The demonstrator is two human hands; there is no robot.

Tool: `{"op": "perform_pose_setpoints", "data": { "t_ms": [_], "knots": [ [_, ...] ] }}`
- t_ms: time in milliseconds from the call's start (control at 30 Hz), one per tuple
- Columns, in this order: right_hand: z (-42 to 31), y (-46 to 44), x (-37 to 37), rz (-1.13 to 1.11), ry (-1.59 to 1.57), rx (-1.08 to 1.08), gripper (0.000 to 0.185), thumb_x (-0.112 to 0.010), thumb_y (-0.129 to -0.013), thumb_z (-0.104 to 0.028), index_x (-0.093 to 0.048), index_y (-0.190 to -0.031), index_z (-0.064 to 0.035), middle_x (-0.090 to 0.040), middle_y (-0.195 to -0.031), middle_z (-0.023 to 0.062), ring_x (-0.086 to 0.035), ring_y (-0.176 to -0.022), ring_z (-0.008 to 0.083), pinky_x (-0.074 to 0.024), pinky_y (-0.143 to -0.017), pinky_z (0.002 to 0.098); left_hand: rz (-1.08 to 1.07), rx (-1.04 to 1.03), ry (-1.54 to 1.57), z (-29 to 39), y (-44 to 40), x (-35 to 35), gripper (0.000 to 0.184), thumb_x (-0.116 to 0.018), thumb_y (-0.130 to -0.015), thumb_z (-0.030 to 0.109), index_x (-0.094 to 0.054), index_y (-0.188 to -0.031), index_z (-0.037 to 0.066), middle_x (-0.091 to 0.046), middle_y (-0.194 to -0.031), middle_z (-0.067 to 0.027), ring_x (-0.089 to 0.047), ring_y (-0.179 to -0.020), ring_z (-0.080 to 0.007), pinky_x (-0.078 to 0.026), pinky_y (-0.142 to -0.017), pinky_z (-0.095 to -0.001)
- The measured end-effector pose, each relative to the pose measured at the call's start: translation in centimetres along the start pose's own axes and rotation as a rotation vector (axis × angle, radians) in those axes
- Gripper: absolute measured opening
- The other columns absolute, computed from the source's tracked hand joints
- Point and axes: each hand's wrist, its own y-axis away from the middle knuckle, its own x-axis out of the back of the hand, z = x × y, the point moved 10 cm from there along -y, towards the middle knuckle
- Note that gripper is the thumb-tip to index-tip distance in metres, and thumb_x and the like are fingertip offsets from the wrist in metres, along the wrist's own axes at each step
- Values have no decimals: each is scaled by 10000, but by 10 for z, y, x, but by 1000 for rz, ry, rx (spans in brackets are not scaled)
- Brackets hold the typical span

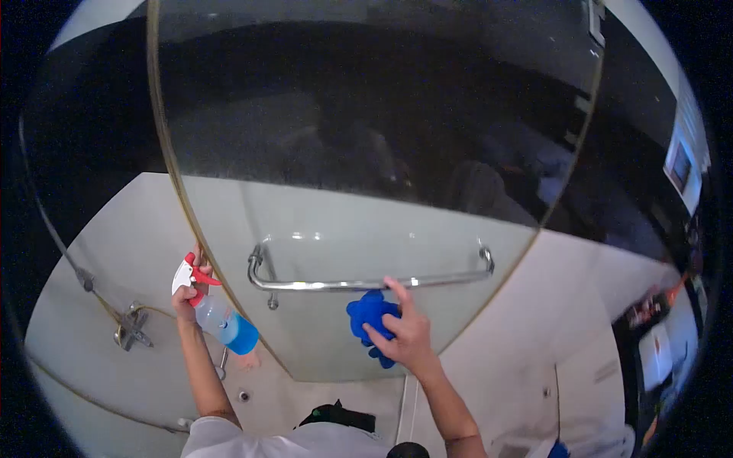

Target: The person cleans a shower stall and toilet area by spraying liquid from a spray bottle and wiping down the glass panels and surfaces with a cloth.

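My left hand (185, 299) grips a spray bottle (229, 324) by its red and white trigger head, with blue liquid in the clear body. The bottle is tilted beside the left edge of the glass panel (328, 229); some fingers lie close to that edge, and I cannot tell if they touch it. In my right hand (411, 336) is a bunched blue cloth (370, 311), just below the chrome towel bar (343, 286) on the glass. The index finger points up and reaches the bar, while the cloth lies against or close to the pane.
A shower mixer tap (134, 327) with a hose is on the left wall. A floor drain (244, 396) lies below the panel. On the right stand a white container (655, 357) and cluttered items on a dark surface. The glass panel's dark upper part shows reflections.
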Motion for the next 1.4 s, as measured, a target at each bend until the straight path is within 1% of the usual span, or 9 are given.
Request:
{"op": "perform_pose_setpoints", "data": {
  "t_ms": [200, 467, 567, 600, 700, 1033, 1233, 1367, 1400],
  "knots": [
    [42, -9, -35, -198, -118, 27, 301, -714, -704, -229, -524, -579, -32, -526, -1184, 141, -605, -617, 235, -485, -546, 332, 181, -64, -20, 6, 13, 9, 775, -477, -507, 143, -378, -1254, -42, -637, -997, -166, -311, -1298, -305, -259, -1076, -428],
    [55, -24, -34, -393, -166, 109, 252, -681, -740, -287, -584, -645, -76, -531, -992, 158, -599, -580, 293, -494, -505, 392, 370, -160, -205, 23, 35, -38, 754, -456, -537, 130, -378, -1272, -17, -614, -1051, -175, -337, -1287, -289, -331, -1031, -429],
    [51, -34, -30, -430, -174, 183, 241, -669, -753, -283, -582, -657, -78, -524, -1015, 172, -597, -579, 302, -487, -494, 396, 549, -164, -646, 39, 61, -65, 636, -459, -583, 133, -466, -1204, -3, -605, -1052, -140, -554, -963, -175, -445, -745, -299],
    [54, -42, -34, -463, -206, 208, 241, -658, -764, -281, -577, -664, -77, -510, -1033, 182, -595, -578, 308, -480, -488, 402, 657, -28, -696, 36, 83, -65, 544, -474, -597, 110, -501, -1128, -5, -590, -910, -80, -515, -663, -109, -377, -545, -222],
    [50, -58, -23, -509, -262, 262, 245, -652, -769, -272, -568, -666, -66, -490, -1028, 181, -589, -569, 312, -476, -488, 404, 912, -43, -676, 27, 173, -96, 480, -505, -582, 99, -522, -1050, -6, -530, -776, -28, -413, -511, -73, -332, -463, -202],
    [76, -87, 0, -457, -341, 342, 220, -640, -783, -253, -572, -709, -58, -441, -903, 159, -587, -586, 327, -471, -504, 428, 976, 252, -835, -67, 241, -392, 676, -509, -531, 198, -541, -1155, -60, -496, -1267, -176, -623, -900, -226, -505, -652, -312],
    [77, -113, -25, -528, -287, 322, 206, -628, -799, -270, -595, -770, -68, -436, -959, 155, -600, -602, 312, -499, -508, 405, 1040, 141, -947, -75, 251, -415, 712, -482, -479, 108, -550, -1181, 15, -661, -952, -128, -626, -925, -216, -337, -989, -368],
    [83, -113, -45, -528, -319, 340, 226, -617, -805, -284, -580, -749, -68, -435, -960, 150, -600, -604, 317, -499, -505, 414, 993, 397, -1032, -84, 263, -399, 629, -484, -510, 98, -593, -1127, 35, -664, -942, -124, -626, -918, -239, -258, -1036, -386],
    [86, -115, -44, -532, -365, 344, 235, -614, -806, -295, -576, -749, -71, -435, -947, 146, -596, -608, 327, -487, -502, 428, 946, 413, -1006, -91, 263, -394, 634, -482, -516, 96, -573, -1134, -11, -654, -967, -137, -632, -893, -242, -383, -864, -354]
  ]
}}
